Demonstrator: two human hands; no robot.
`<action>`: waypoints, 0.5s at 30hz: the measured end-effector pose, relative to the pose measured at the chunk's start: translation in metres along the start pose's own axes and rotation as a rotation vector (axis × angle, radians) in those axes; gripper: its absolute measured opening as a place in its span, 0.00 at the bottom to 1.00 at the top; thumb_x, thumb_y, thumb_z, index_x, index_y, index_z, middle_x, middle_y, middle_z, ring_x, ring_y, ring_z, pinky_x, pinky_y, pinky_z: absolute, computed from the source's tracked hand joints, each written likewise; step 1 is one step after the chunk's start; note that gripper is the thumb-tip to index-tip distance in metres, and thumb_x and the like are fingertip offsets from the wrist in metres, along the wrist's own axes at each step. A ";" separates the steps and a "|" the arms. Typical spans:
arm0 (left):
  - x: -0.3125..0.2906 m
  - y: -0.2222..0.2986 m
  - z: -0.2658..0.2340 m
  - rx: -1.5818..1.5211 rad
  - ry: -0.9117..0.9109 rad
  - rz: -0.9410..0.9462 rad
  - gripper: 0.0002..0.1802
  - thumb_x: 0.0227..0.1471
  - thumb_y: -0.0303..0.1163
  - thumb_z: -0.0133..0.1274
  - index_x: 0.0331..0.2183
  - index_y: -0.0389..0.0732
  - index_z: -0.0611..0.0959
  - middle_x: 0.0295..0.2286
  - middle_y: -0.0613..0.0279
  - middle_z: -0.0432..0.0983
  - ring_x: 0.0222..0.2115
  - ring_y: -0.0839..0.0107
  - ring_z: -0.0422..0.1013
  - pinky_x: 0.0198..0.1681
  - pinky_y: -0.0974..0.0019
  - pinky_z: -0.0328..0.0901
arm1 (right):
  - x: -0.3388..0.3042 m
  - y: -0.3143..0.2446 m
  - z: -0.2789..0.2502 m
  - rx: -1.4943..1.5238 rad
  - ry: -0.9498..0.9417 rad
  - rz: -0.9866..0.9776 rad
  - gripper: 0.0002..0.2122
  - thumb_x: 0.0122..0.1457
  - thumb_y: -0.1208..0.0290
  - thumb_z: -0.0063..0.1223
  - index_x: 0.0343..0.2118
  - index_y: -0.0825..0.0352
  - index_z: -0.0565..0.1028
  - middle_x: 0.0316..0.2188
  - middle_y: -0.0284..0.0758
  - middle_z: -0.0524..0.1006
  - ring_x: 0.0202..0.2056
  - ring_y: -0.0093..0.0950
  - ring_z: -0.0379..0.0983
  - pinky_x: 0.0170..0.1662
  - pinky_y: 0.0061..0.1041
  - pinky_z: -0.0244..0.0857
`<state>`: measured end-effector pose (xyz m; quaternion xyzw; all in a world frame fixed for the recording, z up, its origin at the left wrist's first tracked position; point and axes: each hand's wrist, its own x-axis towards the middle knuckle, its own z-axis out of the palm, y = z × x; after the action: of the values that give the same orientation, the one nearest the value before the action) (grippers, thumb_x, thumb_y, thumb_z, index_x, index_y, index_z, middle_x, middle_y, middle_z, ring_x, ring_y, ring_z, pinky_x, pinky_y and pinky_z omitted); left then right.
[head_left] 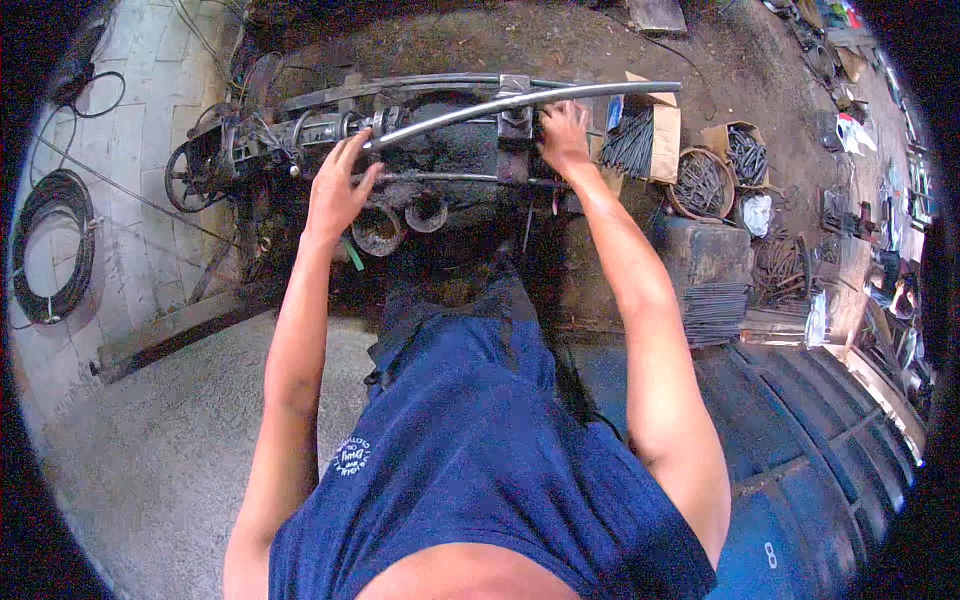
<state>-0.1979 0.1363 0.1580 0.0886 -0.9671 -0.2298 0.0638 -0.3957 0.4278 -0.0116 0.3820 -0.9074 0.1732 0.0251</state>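
A long, shiny, slightly bent metal rod (470, 112) lies across a dark, greasy lathe-like machine (320, 128). Close to the rod's left end is my left hand (340, 190), its fingers stretched and the thumb apart, with nothing gripped in it. My right hand (565, 140) reaches over the machine's right side, next to an upright metal block (514, 118). Its fingers are curled down just under the rod; what they hold, if anything, is hidden. A thinner bar (440, 178) runs along the machine's near side.
A handwheel (185, 178) is on the machine's left end. To the right stand a carton of dark metal rods (628, 142), a round basket of metal pieces (699, 184) and a stack of bars (714, 312). A black hose coil (55, 245) lies at far left; blue metal sheeting (760, 440) is lower right.
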 end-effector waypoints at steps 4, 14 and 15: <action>-0.001 -0.002 -0.001 0.010 0.015 -0.013 0.23 0.51 0.31 0.55 0.50 0.44 0.74 0.44 0.52 0.73 0.44 0.52 0.70 0.48 0.58 0.65 | -0.001 0.006 0.009 -0.038 0.061 -0.030 0.11 0.38 0.74 0.59 0.30 0.64 0.77 0.40 0.34 0.74 0.49 0.35 0.62 0.57 0.48 0.48; 0.001 -0.007 0.002 0.040 0.036 0.004 0.18 0.51 0.28 0.54 0.46 0.44 0.78 0.41 0.55 0.75 0.41 0.54 0.72 0.45 0.60 0.67 | 0.003 -0.003 0.002 0.000 0.020 -0.008 0.06 0.41 0.73 0.57 0.25 0.63 0.78 0.37 0.35 0.73 0.50 0.36 0.62 0.59 0.51 0.46; 0.001 -0.006 0.003 0.038 0.035 0.004 0.18 0.51 0.28 0.54 0.46 0.44 0.78 0.41 0.55 0.75 0.41 0.54 0.72 0.45 0.60 0.67 | 0.001 -0.005 -0.001 0.002 0.046 0.019 0.06 0.41 0.72 0.57 0.25 0.63 0.78 0.36 0.36 0.73 0.50 0.36 0.62 0.60 0.51 0.45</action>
<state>-0.1989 0.1317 0.1528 0.0916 -0.9702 -0.2097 0.0793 -0.3930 0.4245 -0.0091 0.3691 -0.9101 0.1832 0.0439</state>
